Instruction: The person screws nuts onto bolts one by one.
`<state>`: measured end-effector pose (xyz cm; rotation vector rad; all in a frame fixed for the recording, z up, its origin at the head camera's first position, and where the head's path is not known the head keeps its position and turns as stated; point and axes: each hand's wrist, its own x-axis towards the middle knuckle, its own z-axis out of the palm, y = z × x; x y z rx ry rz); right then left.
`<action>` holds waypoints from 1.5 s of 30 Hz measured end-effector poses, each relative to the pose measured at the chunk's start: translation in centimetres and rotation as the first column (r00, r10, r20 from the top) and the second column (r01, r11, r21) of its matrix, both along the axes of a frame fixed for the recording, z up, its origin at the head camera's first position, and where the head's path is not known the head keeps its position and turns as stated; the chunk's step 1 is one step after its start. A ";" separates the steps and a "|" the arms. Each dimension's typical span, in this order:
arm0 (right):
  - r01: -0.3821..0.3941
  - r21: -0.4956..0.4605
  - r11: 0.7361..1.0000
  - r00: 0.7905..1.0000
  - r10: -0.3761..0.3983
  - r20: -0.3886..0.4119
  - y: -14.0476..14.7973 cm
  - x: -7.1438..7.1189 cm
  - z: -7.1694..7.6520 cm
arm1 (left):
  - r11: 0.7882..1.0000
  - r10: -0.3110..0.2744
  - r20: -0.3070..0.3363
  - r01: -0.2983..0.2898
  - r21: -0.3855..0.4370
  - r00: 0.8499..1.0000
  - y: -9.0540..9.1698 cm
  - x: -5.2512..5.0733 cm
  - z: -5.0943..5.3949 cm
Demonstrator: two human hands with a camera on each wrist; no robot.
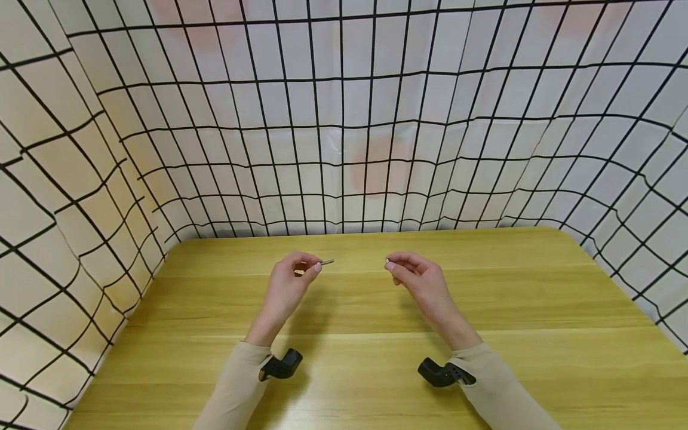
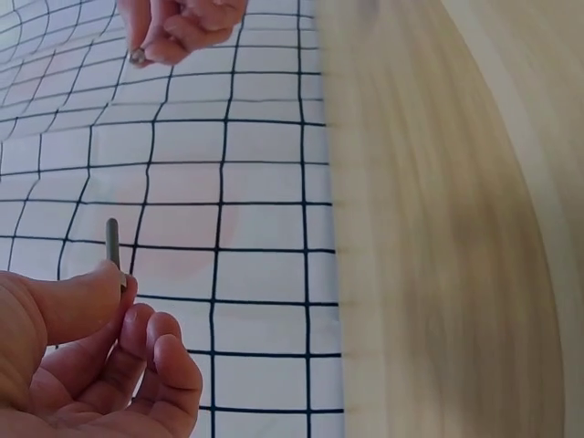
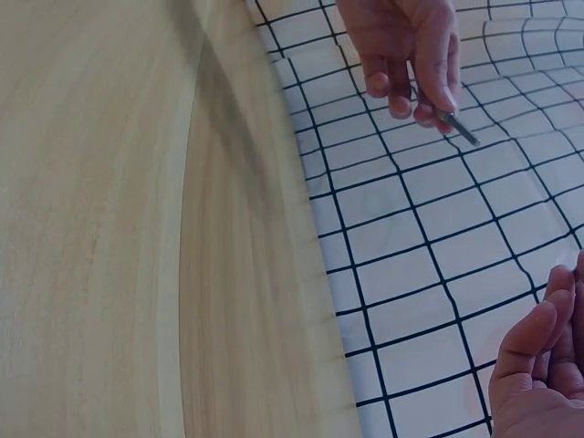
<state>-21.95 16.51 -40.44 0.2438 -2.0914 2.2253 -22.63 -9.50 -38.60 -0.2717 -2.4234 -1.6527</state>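
Note:
Between thumb and index finger, my left hand [image 1: 287, 283] pinches a thin grey metal pin [image 1: 327, 261], its free end pointing right toward the other hand. In the left wrist view the pin [image 2: 112, 241] stands up from the fingertips. My right hand [image 1: 424, 286] pinches a very small metallic piece [image 1: 386, 260] at its fingertips, seen also as a small round piece [image 2: 137, 57] in the left wrist view. A gap separates the two hands, both raised above the table. The right wrist view shows the right hand [image 3: 545, 365] only partly, its held piece not visible.
A wooden table [image 1: 344, 370] lies below the hands. White sheeting with a black grid [image 1: 344, 143] rises behind it and at both sides. Black wrist mounts [image 1: 282, 365] sit at the cuffs of beige sleeves [image 1: 231, 388].

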 end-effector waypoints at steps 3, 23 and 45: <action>-0.004 -0.012 1.000 1.000 0.004 -0.001 -0.2 0.0 0.1 | 1.000 -0.006 -0.008 0.006 0.006 1.000 0.2 0.1 0.2; -0.037 -0.041 0.998 0.999 0.036 -0.028 -1.9 0.0 0.5 | 0.998 -0.054 -0.079 0.053 -0.014 0.995 1.7 0.9 1.0; -0.062 -0.002 0.998 0.997 0.062 -0.040 -3.8 0.1 0.7 | 0.996 -0.081 -0.091 0.077 -0.049 0.993 3.0 1.4 1.6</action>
